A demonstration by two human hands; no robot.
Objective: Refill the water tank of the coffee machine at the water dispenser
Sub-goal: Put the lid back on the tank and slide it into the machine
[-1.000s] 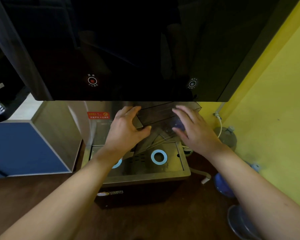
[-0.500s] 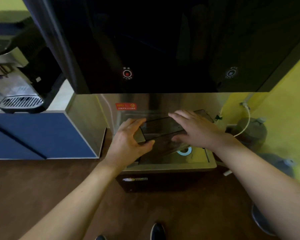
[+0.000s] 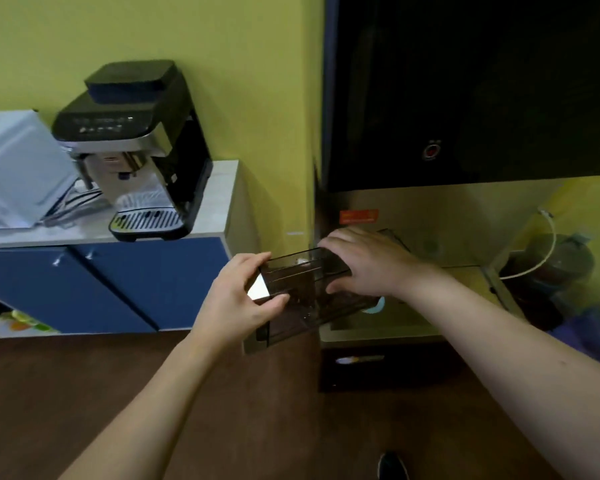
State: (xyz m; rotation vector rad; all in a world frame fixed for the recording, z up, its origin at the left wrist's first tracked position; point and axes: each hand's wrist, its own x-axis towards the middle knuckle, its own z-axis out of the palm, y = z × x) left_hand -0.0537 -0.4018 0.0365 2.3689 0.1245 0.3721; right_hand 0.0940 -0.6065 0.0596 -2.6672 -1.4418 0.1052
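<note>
The water tank (image 3: 303, 292) is held between the two hands, the left hand (image 3: 238, 299) at its left end and the right hand (image 3: 364, 263) over its right part, in front of the water dispenser (image 3: 465, 98) and partly above the dispenser's drip tray (image 3: 413, 317). To the left, the coffee machine (image 3: 136, 150) stands on a cabinet (image 3: 101, 282), with a box (image 3: 18, 168) to its left. Bottles (image 3: 551, 268) stand on the floor to the right of the dispenser.

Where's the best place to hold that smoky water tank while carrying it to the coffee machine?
Probably by its two short ends, one hand from each side, as now: the left hand clasps the left end of the water tank, the right hand the right. It is long, box-shaped and open-topped, so end grips should keep it level.
</note>
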